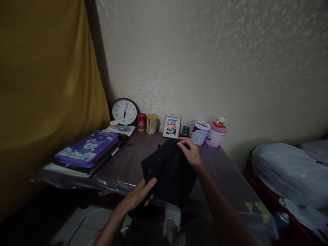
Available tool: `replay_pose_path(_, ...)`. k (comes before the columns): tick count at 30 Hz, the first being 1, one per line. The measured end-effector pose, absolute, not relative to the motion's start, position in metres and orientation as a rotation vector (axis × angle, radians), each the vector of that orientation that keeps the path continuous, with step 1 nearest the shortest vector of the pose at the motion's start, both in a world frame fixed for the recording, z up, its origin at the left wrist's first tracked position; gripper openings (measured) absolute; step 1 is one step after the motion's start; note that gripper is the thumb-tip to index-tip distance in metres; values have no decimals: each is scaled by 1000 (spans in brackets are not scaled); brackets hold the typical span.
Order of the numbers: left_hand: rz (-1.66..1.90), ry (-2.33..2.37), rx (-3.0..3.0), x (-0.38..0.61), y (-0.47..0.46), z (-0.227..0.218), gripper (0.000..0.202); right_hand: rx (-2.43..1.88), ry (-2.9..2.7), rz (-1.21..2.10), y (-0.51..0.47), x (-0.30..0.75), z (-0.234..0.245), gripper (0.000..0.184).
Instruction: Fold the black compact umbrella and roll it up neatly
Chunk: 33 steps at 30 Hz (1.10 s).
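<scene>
A black cloth [169, 171] lies on the dark table [222, 171], hanging over its near edge. My right hand [190, 152] pinches the cloth's far top edge, fingers closed on the fabric. My left hand [139, 194] rests against the cloth's near left side with fingers stretched out flat.
Along the wall stand a round clock [124, 111], a red tin [141, 122], a yellow tin [152, 123], a panda picture frame [172, 126], a white tub [200, 132] and a pink tub [216, 134]. A purple case [88, 148] tops books at left. A plastic-covered bundle [289, 171] lies right.
</scene>
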State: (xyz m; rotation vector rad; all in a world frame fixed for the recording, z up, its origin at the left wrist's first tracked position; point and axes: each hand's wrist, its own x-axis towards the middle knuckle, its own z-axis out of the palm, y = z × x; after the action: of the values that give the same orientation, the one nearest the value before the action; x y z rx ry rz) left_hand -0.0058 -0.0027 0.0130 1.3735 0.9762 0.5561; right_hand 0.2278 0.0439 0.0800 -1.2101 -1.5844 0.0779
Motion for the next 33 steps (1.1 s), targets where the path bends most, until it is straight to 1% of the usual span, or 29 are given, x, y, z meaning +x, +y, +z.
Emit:
replay_pose_path(6,588,908,1549,2,-2,2,47,-1214,-1577,94,46,231,75,16)
replay_pose_path(13,584,937,1482,10,-6,-4,45,-1290,-1621,75,46,237,67,16)
replay_pose_path(17,575,949,1387,9,-3,-3,47,-1336,-1626,9,46,239,70,17)
replay_pose_path(22,620,960,1342,2,1,7,55,-1234,-1558,-198,26,225,94,19)
replay_pose_path(24,646,992,1336,-2,4,11,58,-1159,-1693,-171,17,213,101,18)
replay_pose_path(26,664,1014,1339,-6,6,12,60,-1056,-1950,-89,14,202,103,17)
replay_pose_path(28,664,1016,1346,-9,8,11,60,-1036,-2089,-72,18,197,103,18)
replay_pose_path(30,640,1010,1352,-12,9,9,60,-1123,-2008,-124,25,199,102,20)
replay_pose_path(33,631,1002,1353,-16,9,7,59,-1220,-1647,-139,33,217,100,24)
